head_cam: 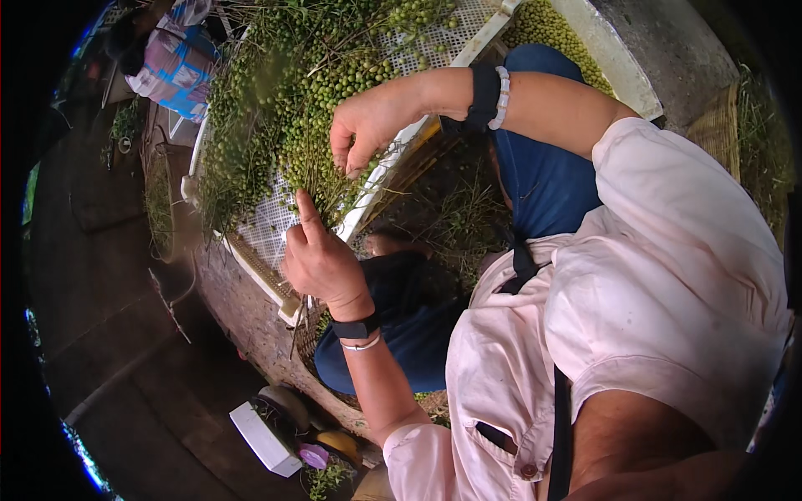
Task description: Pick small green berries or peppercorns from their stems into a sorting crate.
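Note:
My left hand (326, 272) is at the near edge of a white perforated plastic tray (266, 241). Its index finger points up toward the stems while the other fingers curl inward; whether they hold anything is hidden. Across from it, my right hand (369, 134) bends down over the heap, thumb and fingertips close together at thin stems. I cannot tell if it pinches one. Small round green fruits (329, 87) on leafy, twiggy stems cover much of the tray, with bare mesh showing at the top right and the lower left.
Loose yellow-green fruits (545, 31) fill a white foam box (617, 56) beyond my right knee. Stem scraps (470, 210) litter the ground between my legs. Another person (175, 62) in a patterned garment is at upper left. A white box (263, 438) stands at lower left.

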Demonstrator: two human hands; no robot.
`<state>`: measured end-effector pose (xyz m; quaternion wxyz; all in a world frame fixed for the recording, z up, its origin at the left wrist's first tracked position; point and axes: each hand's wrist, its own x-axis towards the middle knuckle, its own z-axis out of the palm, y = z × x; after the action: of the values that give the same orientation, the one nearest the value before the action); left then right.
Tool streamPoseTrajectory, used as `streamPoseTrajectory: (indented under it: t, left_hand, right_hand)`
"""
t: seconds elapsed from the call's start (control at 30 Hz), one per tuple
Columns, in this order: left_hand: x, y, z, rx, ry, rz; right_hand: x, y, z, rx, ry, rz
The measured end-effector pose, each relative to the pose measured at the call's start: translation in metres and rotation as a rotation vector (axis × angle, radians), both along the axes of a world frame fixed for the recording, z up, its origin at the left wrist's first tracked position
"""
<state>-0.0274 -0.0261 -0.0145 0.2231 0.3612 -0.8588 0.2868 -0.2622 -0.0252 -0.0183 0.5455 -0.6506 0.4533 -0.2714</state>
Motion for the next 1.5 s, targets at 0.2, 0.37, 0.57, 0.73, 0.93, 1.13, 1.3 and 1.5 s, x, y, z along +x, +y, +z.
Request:
streamPoseTrajectory:
  t: [0.2, 0.37, 0.57, 0.73, 0.93, 1.13, 1.3, 1.5]
  left_hand:
    - [-0.004, 0.000, 0.002, 0.004, 0.035, -0.005]
    - [-0.004, 0.001, 0.004, 0.013, 0.054, 0.004]
    - [0.003, -0.005, -0.005, 0.219, 0.218, 0.025]
    - [0.008, -0.012, -0.017, 0.756, 0.650, -0.051]
    - [-0.004, -0.010, -0.005, 1.380, 1.135, 0.073]
    - [-0.010, -0.015, -0.018, 1.114, 0.874, -0.013]
    - [-0.010, -0.020, -0.020, 1.196, 0.914, 0.074]
    - [0.021, -0.030, -0.037, 1.002, 0.789, -0.071]
  right_hand:
    - [0.009, 0.000, -0.010, 0.239, -0.225, 0.013]
    - [0.009, 0.000, -0.012, 0.290, -0.326, -0.002]
    - [0.005, -0.012, -0.023, 0.229, -0.411, -0.062]
    - [0.001, -0.008, -0.014, 0.335, -0.685, -0.149]
    - [0.008, -0.004, -0.012, 0.245, -0.418, -0.266]
    - [0.024, 0.000, -0.014, 0.219, -0.265, -0.176]
    - [0.019, -0.001, -0.016, 0.227, -0.285, -0.106]
    - [-0.036, -0.007, 0.006, 0.176, -0.600, -0.223]
